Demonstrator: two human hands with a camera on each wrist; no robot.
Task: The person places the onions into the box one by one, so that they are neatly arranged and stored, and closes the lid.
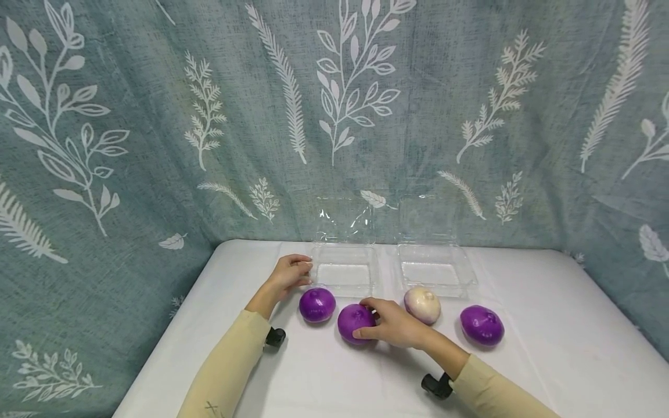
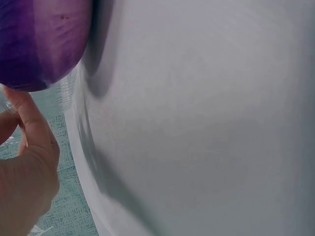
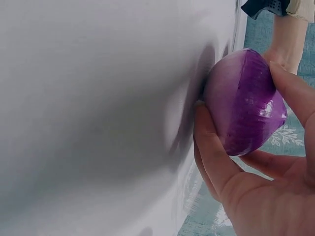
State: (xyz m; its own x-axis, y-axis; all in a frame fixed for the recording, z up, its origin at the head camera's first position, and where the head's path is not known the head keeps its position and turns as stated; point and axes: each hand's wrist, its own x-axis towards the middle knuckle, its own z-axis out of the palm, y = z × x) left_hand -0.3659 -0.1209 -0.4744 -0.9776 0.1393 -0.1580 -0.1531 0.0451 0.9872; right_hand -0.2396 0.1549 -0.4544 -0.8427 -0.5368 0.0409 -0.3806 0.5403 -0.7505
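My right hand (image 1: 393, 324) grips a glossy purple onion (image 1: 351, 323) on the white table, thumb on one side and fingers on the other. The right wrist view shows this onion (image 3: 246, 103) close up, paler on the side towards the cloth. At the left wall of an open clear plastic container (image 1: 343, 273), my left hand (image 1: 290, 271) holds the edge with thumb and bent fingers, partly out of sight. Just in front of that hand lies another purple onion (image 1: 317, 305), which looms at the top left of the left wrist view.
A second open clear container (image 1: 431, 273) stands to the right, its lid raised against the leaf-patterned curtain (image 1: 334, 116). Before it lie a whitish onion (image 1: 422, 305) and, farther right, a purple onion (image 1: 482, 325). White cloth covers the table (image 1: 554, 337).
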